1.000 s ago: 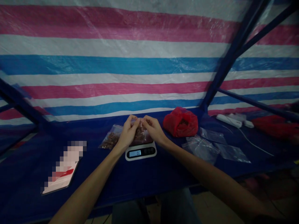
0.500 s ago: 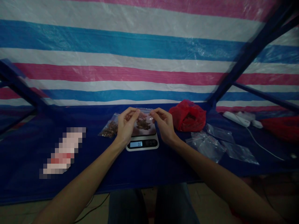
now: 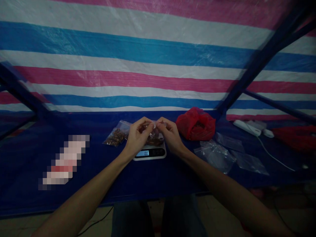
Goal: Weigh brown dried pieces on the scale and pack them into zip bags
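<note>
My left hand (image 3: 140, 133) and my right hand (image 3: 170, 130) are closed, side by side, pinching the top of a clear zip bag (image 3: 155, 133). Brown dried pieces fill the bag's lower part, and it is held over a white kitchen scale (image 3: 150, 157) whose display reads 0.0. My hands and the bag cover most of the scale's platform. Just left of my left hand lies another clear zip bag (image 3: 117, 134) with brown pieces inside. A red plastic bag (image 3: 196, 125), its mouth partly open on brown contents, sits beyond my right hand.
Several flat clear zip bags (image 3: 216, 154) lie on the blue table (image 3: 158, 181) at the right. Behind them are a white power strip (image 3: 247, 127) with a cord and more red plastic (image 3: 295, 136). A blurred-out item (image 3: 66, 159) lies at left. Blue frame bars (image 3: 247, 79) slant at both sides.
My hands have drawn closer together, and the bag's top edge, spread flat between them before, is now bunched at my fingertips. The scale still reads 0.0.
</note>
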Action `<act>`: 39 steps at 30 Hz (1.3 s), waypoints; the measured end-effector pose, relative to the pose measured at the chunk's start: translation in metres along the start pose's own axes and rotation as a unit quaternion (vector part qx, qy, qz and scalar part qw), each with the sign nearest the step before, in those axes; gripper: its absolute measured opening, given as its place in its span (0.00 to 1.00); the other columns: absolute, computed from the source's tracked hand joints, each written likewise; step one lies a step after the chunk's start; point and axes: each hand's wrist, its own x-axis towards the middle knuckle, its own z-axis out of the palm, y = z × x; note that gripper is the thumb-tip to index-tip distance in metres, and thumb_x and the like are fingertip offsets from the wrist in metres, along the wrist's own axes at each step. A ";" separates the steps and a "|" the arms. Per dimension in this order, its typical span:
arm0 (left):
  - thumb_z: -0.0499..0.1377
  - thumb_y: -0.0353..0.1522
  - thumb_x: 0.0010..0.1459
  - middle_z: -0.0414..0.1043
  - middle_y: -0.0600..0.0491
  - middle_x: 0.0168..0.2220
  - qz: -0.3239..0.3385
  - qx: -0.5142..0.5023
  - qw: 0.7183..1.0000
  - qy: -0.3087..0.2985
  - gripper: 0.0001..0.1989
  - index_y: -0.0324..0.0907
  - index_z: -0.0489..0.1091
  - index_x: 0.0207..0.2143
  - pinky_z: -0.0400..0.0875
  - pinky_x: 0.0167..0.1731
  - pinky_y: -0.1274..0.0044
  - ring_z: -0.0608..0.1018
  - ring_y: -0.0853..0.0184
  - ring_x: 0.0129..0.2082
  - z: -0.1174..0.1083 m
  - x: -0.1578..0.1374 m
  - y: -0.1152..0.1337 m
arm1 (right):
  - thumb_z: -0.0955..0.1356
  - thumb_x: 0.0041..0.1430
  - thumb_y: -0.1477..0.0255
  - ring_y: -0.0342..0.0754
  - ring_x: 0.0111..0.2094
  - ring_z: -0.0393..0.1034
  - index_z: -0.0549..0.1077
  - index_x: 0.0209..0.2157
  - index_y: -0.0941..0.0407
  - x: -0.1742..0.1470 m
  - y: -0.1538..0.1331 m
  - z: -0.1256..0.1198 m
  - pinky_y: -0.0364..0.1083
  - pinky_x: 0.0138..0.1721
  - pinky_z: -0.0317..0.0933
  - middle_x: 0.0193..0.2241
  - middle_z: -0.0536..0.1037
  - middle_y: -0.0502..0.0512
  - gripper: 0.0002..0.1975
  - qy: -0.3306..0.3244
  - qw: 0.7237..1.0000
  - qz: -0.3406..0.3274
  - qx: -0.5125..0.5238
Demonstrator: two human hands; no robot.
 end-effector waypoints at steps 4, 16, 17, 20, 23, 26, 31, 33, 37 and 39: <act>0.62 0.40 0.62 0.74 0.55 0.26 0.026 0.044 0.998 -0.026 0.11 0.42 0.75 0.32 0.68 0.30 0.77 0.73 0.70 0.26 -0.003 0.000 0.006 | 0.72 0.60 0.57 0.42 0.27 0.65 0.73 0.28 0.55 0.008 -0.004 -0.010 0.42 0.31 0.61 0.24 0.72 0.48 0.16 -0.043 0.999 -0.020 -0.025; 0.62 0.45 0.60 0.67 0.62 0.21 0.035 -0.091 0.966 0.238 0.15 0.45 0.66 0.36 0.64 0.17 0.81 0.68 0.74 0.14 -0.039 0.024 -0.003 | 0.73 0.57 0.53 0.43 0.13 0.63 0.66 0.25 0.54 0.021 -0.023 -0.036 0.42 0.18 0.57 0.12 0.71 0.46 0.21 0.083 0.989 -0.037 -0.119; 0.63 0.45 0.59 0.65 0.63 0.19 0.034 -0.072 0.964 0.254 0.14 0.45 0.66 0.36 0.61 0.15 0.82 0.65 0.75 0.13 -0.050 0.028 -0.004 | 0.72 0.59 0.52 0.43 0.14 0.65 0.67 0.26 0.54 0.020 -0.033 -0.043 0.42 0.20 0.59 0.13 0.73 0.47 0.21 0.093 0.986 -0.056 -0.129; 0.63 0.44 0.56 0.63 0.62 0.16 -0.014 0.035 0.972 0.230 0.14 0.43 0.68 0.33 0.60 0.15 0.80 0.65 0.73 0.13 -0.084 0.035 -0.011 | 0.67 0.64 0.53 0.45 0.17 0.68 0.71 0.30 0.54 0.011 -0.070 -0.073 0.43 0.23 0.62 0.17 0.75 0.49 0.20 0.090 0.970 -0.094 -0.204; 0.61 0.41 0.55 0.73 0.53 0.24 -0.040 0.197 0.964 0.175 0.13 0.40 0.72 0.36 0.65 0.21 0.78 0.74 0.66 0.22 -0.107 0.038 -0.025 | 0.65 0.68 0.58 0.47 0.25 0.73 0.75 0.33 0.55 -0.009 -0.101 -0.115 0.45 0.30 0.65 0.25 0.79 0.53 0.16 0.018 0.919 -0.074 -0.386; 0.56 0.36 0.55 0.77 0.48 0.34 -0.048 0.331 0.935 0.121 0.18 0.41 0.70 0.48 0.69 0.28 0.75 0.79 0.60 0.30 -0.118 0.037 -0.038 | 0.66 0.67 0.64 0.53 0.34 0.77 0.79 0.36 0.55 -0.040 -0.110 -0.160 0.48 0.37 0.68 0.33 0.82 0.56 0.13 -0.081 0.844 0.006 -0.531; 0.53 0.33 0.56 0.73 0.41 0.47 0.004 0.503 0.862 0.064 0.27 0.41 0.65 0.58 0.72 0.44 0.64 0.77 0.49 0.47 -0.121 0.028 -0.048 | 0.64 0.69 0.64 0.58 0.47 0.78 0.79 0.48 0.54 -0.116 -0.080 -0.194 0.55 0.50 0.71 0.46 0.81 0.62 0.16 -0.037 0.780 0.046 -0.622; 0.52 0.33 0.58 0.70 0.39 0.52 0.040 0.536 0.840 0.073 0.24 0.40 0.67 0.57 0.70 0.48 0.61 0.74 0.47 0.51 -0.118 0.024 -0.046 | 0.63 0.69 0.63 0.59 0.53 0.76 0.76 0.56 0.53 -0.143 -0.059 -0.188 0.57 0.55 0.70 0.54 0.78 0.64 0.20 -0.030 0.767 0.046 -0.640; 0.49 0.35 0.63 0.67 0.40 0.52 0.069 0.532 0.839 0.091 0.20 0.41 0.71 0.53 0.69 0.50 0.59 0.72 0.47 0.51 -0.105 0.018 -0.036 | 0.60 0.71 0.63 0.63 0.65 0.64 0.68 0.65 0.52 -0.166 -0.024 -0.167 0.64 0.62 0.63 0.66 0.67 0.64 0.24 -0.036 0.719 0.047 -0.693; 0.49 0.35 0.64 0.67 0.41 0.52 0.081 0.518 0.847 0.086 0.18 0.41 0.71 0.51 0.69 0.50 0.59 0.71 0.49 0.51 -0.100 0.016 -0.031 | 0.59 0.72 0.64 0.63 0.66 0.62 0.67 0.66 0.53 -0.160 -0.014 -0.160 0.65 0.63 0.61 0.67 0.66 0.64 0.24 -0.026 0.708 0.048 -0.704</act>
